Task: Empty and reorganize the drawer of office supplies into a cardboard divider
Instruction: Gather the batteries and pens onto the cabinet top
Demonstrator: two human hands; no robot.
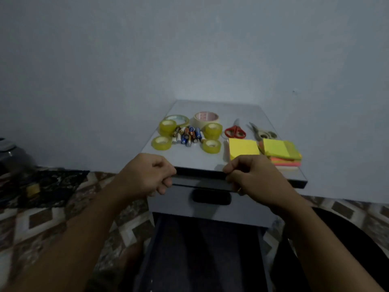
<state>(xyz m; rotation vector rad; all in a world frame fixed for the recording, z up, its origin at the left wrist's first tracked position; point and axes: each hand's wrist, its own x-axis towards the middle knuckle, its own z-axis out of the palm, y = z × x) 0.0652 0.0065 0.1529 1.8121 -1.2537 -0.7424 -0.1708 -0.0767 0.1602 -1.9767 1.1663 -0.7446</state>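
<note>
Two hands are clamped on the top edge of the drawer [242, 209] front, the left hand [147, 175] at its left end and the right hand [256, 178] at its right end, fingers curled over the lip. The drawer is seated just under the cabinet top [195, 159], with its dark handle recess [211, 197] between the hands. Beyond the knuckles, batteries [188, 135] are heaped among yellow tape rolls [161, 142]; red scissors [235, 131], grey scissors [263, 132] and sticky note pads [244, 147] are laid to the right.
</note>
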